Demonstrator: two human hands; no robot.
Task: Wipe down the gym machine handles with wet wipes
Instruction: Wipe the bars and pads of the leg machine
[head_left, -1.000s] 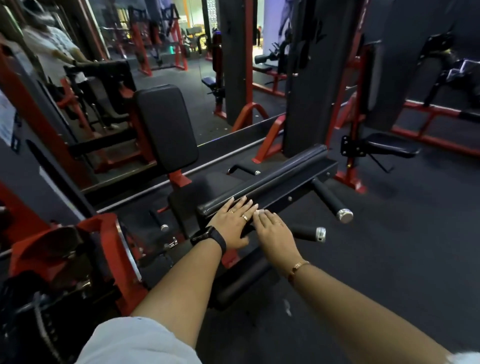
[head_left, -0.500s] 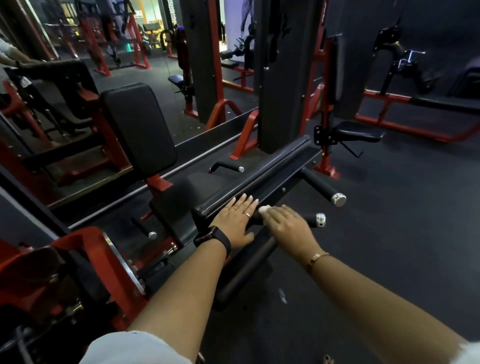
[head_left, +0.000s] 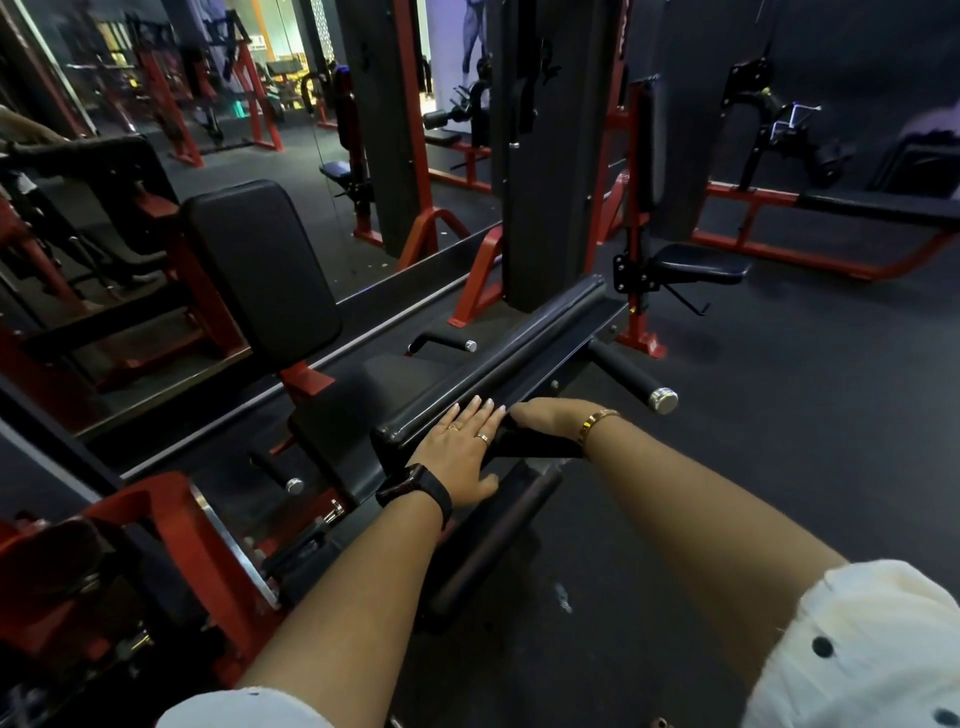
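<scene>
Since the earlier frame your right hand (head_left: 550, 418) had slid outward along the near handle (head_left: 535, 448), covering the chrome end cap that showed before. The white corner of the wet wipe at your fingertips had gone from sight, and whether it lay under your palm could not be told. Your left hand (head_left: 464, 449) had stayed put, fingers straight and flat on the near end of the long black pad (head_left: 519, 353), wearing two rings and one watch (head_left: 415, 488). Just beside it, your right hand curled down over the near handle, one bracelet (head_left: 597, 422) at the wrist. Further right, one free handle (head_left: 631, 376) stuck out untouched, and a third handle (head_left: 444, 342) lay beyond the pad.
</scene>
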